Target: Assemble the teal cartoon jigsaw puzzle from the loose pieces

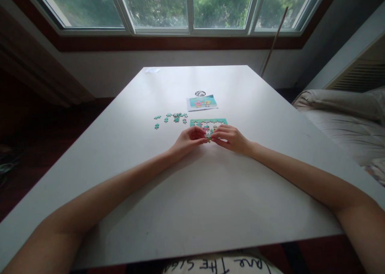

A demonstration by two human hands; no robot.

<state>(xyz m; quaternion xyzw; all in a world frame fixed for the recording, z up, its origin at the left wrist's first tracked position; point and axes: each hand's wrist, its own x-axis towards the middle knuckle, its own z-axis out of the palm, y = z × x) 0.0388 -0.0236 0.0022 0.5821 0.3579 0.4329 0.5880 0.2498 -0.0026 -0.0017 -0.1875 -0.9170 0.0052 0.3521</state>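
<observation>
A partly joined teal jigsaw puzzle (pixel 208 123) lies near the middle of the white table (pixel 192 202). My left hand (pixel 189 139) and my right hand (pixel 231 138) meet at its near edge, fingers curled and pinched together on small puzzle pieces (pixel 208 137) between the fingertips. Several loose teal pieces (pixel 173 118) are scattered to the left of the puzzle. A printed reference picture (pixel 202 102) lies just behind the puzzle.
A small dark round object (pixel 200 93) sits behind the picture. A wide window (pixel 186 7) runs behind the table, with a thin stick (pixel 273 43) leaning at its right. A bed with a pillow (pixel 339 105) is on the right.
</observation>
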